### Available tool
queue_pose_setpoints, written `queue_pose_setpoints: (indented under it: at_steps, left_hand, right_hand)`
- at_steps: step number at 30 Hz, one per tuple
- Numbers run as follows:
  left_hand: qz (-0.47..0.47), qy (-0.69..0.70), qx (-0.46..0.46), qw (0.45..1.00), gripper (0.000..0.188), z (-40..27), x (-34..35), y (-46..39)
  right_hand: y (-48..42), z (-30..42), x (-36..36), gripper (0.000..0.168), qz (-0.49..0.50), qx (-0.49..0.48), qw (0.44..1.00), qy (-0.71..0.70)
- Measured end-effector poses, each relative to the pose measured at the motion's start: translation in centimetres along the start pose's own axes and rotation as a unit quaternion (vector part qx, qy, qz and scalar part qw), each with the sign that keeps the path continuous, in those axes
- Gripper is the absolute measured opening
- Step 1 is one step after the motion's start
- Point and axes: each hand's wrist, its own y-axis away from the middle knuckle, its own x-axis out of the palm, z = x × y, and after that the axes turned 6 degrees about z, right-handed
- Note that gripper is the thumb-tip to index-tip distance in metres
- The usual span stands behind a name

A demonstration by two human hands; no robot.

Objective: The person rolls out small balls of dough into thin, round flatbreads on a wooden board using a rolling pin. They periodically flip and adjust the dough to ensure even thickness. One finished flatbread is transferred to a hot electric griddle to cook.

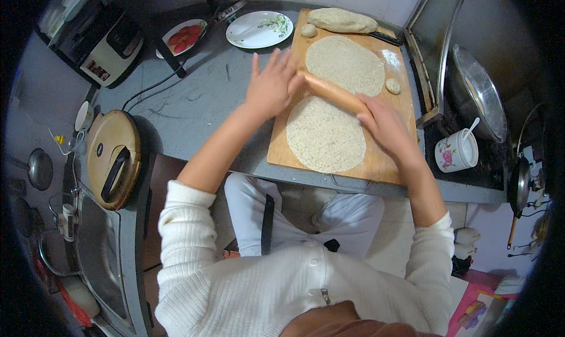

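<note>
A wooden rolling pin [332, 91] lies slantwise across a wooden board, over the gap between two flat dough rounds. My right hand [383, 118] is closed on its right end. At its left end is my left hand [274, 82], fingers spread and slightly blurred; the thumb side is near the pin's tip. The nearer dough round [326, 136] lies toward the board's front edge, the farther round [346, 65] behind the pin. A thick dough log [342, 20] sits at the back with a small dough ball [308, 30] beside it. Another small ball [393, 86] lies at the right.
The wooden board [282, 154] rests on a grey counter. A black-handled knife [385, 38] touches the dough log; white flour [390, 59] lies nearby. Plates [259, 29] stand back left, a round electric griddle [112, 160] left. A metal wok [479, 94] and floral pot [451, 154] are at right.
</note>
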Motion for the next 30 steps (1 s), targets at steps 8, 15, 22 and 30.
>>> queue_pose_setpoints:
  at_steps: [8,15,22,30]
  left_hand:
    - [0.072,0.048,0.102,0.991,0.061,-2.3,2.0,0.9]
    - [0.086,0.064,0.059,0.992,0.057,-3.0,2.9,-4.0]
    - [0.131,0.064,0.178,0.973,0.055,-3.9,1.1,2.6]
    - [0.136,0.048,0.11,0.983,0.052,-7.2,3.8,-6.8]
  right_hand:
    - [3.0,-2.0,1.5,0.046,-0.025,-0.043,0.99,0.131]
    - [1.3,-3.6,0.2,0.046,-0.029,-0.02,0.994,0.099]
    - [7.9,2.3,1.7,0.048,-0.015,0.02,0.999,0.028]
    - [5.6,-3.1,1.7,0.054,-0.039,0.025,0.99,0.135]
